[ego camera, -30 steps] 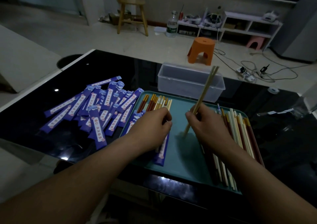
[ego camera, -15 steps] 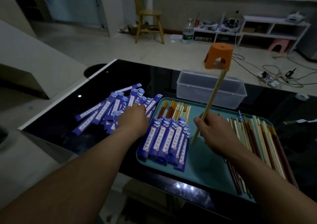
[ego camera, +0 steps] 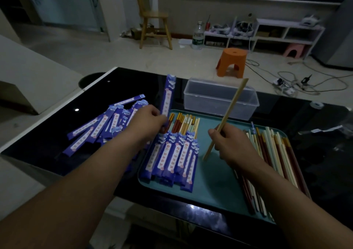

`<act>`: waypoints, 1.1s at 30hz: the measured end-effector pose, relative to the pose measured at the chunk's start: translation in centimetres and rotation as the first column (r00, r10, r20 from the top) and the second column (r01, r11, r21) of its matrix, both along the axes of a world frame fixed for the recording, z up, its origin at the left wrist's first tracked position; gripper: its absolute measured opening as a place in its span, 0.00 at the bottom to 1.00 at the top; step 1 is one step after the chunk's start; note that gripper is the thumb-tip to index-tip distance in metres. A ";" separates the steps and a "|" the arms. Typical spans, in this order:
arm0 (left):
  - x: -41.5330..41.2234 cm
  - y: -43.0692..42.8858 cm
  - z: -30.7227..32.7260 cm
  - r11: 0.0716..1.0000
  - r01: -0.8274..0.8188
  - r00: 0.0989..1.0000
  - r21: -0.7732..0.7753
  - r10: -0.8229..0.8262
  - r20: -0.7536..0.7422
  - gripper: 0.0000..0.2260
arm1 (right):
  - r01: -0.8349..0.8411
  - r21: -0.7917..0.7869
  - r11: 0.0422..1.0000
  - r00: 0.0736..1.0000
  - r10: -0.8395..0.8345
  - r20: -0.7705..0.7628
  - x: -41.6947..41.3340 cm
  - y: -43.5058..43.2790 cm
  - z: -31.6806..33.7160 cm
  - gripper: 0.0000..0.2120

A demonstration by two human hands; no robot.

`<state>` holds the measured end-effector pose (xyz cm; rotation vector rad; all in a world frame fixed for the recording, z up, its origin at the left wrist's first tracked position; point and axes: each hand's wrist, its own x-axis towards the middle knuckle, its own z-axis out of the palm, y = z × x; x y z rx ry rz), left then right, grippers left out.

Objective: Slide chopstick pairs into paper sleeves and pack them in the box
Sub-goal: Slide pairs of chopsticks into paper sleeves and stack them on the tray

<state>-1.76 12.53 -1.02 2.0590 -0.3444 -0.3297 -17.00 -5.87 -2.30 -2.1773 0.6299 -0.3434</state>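
Desk [ego camera: 133, 84], black glass, dim light. Teal tray [ego camera: 212, 189] at the near edge; clear plastic box [ego camera: 219, 99] just beyond the tray's far rim, lid off.

Left hand [ego camera: 147, 121] over the tray's far left corner. Fingers pinched together on the lower end of one blue paper sleeve [ego camera: 168, 96], which stands nearly upright, top end leaning slightly right. Can't tell whether anything is inside it.

Right hand [ego camera: 227, 143] above the middle of the tray. Fingers curled and clamped round a pale chopstick pair [ego camera: 232, 109], held steeply, upper ends tilted far and right so they show in front of the box, lower tips down close to the tray floor. Contact with the tray unclear.

Filled sleeves [ego camera: 172, 157] lie side by side on the left part of the tray, chopstick ends in red, yellow and cream poking out at the far side. Loose chopsticks [ego camera: 275, 153], mixed colours, lie along the tray's right side, partly under the right forearm.

Empty sleeves [ego camera: 103, 126] scattered in a pile on the desk left of the tray.

On the floor beyond: orange stool [ego camera: 232, 61], wooden chair [ego camera: 154, 19], water bottle [ego camera: 198, 36].
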 end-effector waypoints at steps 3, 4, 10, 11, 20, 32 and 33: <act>-3.7 -1.8 0.3 0.963 0.260 0.925 -0.071 -0.269 -0.270 0.03 | 0.048 0.173 0.984 0.998 -0.054 0.033 0.0 -1.1 0.0 0.11; -4.8 -2.4 0.0 0.940 0.334 0.886 -0.072 -0.339 -0.316 0.04 | 0.065 0.249 0.966 0.996 -0.080 0.048 -0.1 -1.5 0.1 0.11; -7.6 -4.3 -2.0 0.834 0.552 0.787 0.021 -0.512 -0.343 0.05 | 0.080 0.441 0.894 0.995 -0.098 0.017 -1.0 -2.4 0.4 0.12; -7.7 -4.3 -2.0 0.828 0.560 0.782 0.022 -0.520 -0.342 0.05 | 0.080 0.447 0.891 0.995 -0.096 0.012 -1.0 -2.5 0.3 0.12; -8.6 -5.0 -1.3 0.888 0.437 0.825 -0.143 -0.459 -0.330 0.11 | -0.054 0.218 0.975 0.995 0.070 -0.068 -1.4 -1.1 -0.4 0.14; -8.5 -4.7 -1.5 0.858 0.506 0.860 0.087 -0.509 0.017 0.10 | -0.010 0.687 0.726 0.927 -0.251 0.278 -2.6 -5.9 2.9 0.16; -8.6 -4.7 -1.4 0.853 0.516 0.854 0.078 -0.520 0.033 0.11 | -0.024 0.692 0.721 0.929 -0.241 0.282 -2.6 -5.9 2.8 0.16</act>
